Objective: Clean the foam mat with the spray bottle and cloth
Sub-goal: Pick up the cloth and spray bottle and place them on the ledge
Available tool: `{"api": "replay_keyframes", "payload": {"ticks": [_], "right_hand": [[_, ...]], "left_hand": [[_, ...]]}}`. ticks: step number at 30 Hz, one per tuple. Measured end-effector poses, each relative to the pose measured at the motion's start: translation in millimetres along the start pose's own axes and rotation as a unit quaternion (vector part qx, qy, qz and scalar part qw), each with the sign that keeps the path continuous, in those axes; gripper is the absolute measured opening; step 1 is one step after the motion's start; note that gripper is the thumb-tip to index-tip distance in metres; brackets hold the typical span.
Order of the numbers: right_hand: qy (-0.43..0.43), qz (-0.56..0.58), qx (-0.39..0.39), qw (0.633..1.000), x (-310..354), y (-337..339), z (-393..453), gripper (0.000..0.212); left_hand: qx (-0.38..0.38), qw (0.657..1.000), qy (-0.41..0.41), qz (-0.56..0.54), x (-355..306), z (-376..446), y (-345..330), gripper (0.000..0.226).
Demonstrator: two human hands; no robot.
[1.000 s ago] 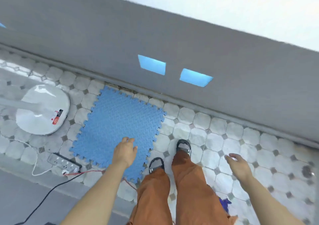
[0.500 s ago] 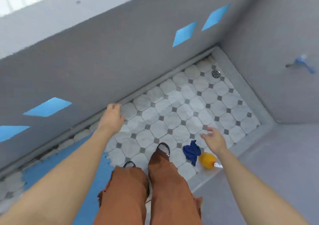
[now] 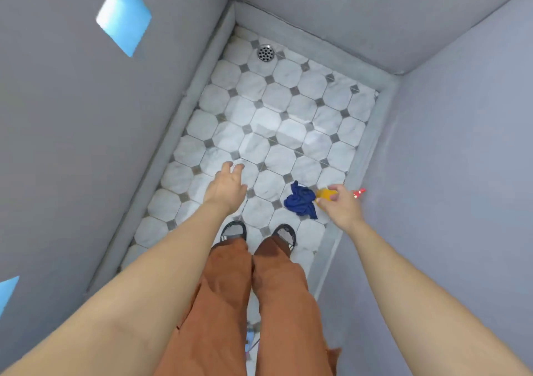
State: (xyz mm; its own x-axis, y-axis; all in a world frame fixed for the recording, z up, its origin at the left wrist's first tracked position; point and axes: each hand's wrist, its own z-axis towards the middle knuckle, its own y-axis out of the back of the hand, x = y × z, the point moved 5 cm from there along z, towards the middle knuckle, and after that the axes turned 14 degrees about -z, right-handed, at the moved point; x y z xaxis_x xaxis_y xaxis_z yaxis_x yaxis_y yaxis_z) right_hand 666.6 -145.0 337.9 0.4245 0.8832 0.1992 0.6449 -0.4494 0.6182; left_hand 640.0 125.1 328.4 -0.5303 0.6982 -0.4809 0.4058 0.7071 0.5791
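Spray bottle (image 3: 324, 194), orange-bodied with a red-and-white nozzle tip, lies on the tiled floor (image 3: 277, 122) beside the raised grey curb (image 3: 360, 156) on the right; most of its middle is hidden behind the right hand (image 3: 339, 205). Cloth (image 3: 300, 202), dark blue and crumpled, lies on the tiles touching the bottle's orange end, just left of the right hand. The foam mat is out of view.

Compared with half a second ago, the view has swung further right: the blue mat edge then visible at lower left is gone, and the bottle and cloth now sit nearer the centre. The right hand, then above and apart from the bottle, now overlaps it, fingers loosely curled toward the orange body; whether they touch it cannot be told, and no grip is evident. The left hand (image 3: 226, 184), earlier near the wall base, now hovers over the tiles with fingers relaxed and spread, holding nothing.

Both feet in dark sandals (image 3: 233, 231) stand on the tiles below the hands, legs in rust-orange trousers (image 3: 227, 303). A round metal drain (image 3: 265, 53) is set in the far corner of the floor. Grey walls enclose the floor on three sides; the left wall (image 3: 72, 145) carries bright blue rectangular openings (image 3: 124, 18).
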Motion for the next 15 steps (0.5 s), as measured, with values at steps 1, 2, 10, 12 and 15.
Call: {"api": "replay_keyframes", "payload": {"ticks": [1, 2, 10, 12, 15], "right_hand": [[-0.006, 0.014, -0.003, 1.000, -6.1, -3.3, 6.4, 0.047], [-0.015, 0.031, -0.004, 0.999, -15.0, -8.6, 14.5, 0.046], [-0.124, 0.099, -0.136, 0.978, -118.7, -64.5, 108.0, 0.073], [-0.148, 0.118, -0.176, 0.966, -141.9, -80.0, 138.0, 0.082], [-0.158, 0.177, -0.207, 0.949, -173.4, -113.2, 189.2, 0.082]], "left_hand": [[0.004, 1.000, -0.009, 0.016, -5.0, 8.5, -8.8, 0.053], [0.009, 0.999, -0.018, 0.034, -9.7, 16.9, -18.8, 0.053], [0.086, 0.961, -0.134, 0.228, -14.7, 115.9, -165.2, 0.060], [0.097, 0.958, -0.144, 0.227, -10.1, 147.3, -211.3, 0.060], [0.117, 0.955, -0.154, 0.224, 1.3, 195.2, -285.0, 0.057]]}}
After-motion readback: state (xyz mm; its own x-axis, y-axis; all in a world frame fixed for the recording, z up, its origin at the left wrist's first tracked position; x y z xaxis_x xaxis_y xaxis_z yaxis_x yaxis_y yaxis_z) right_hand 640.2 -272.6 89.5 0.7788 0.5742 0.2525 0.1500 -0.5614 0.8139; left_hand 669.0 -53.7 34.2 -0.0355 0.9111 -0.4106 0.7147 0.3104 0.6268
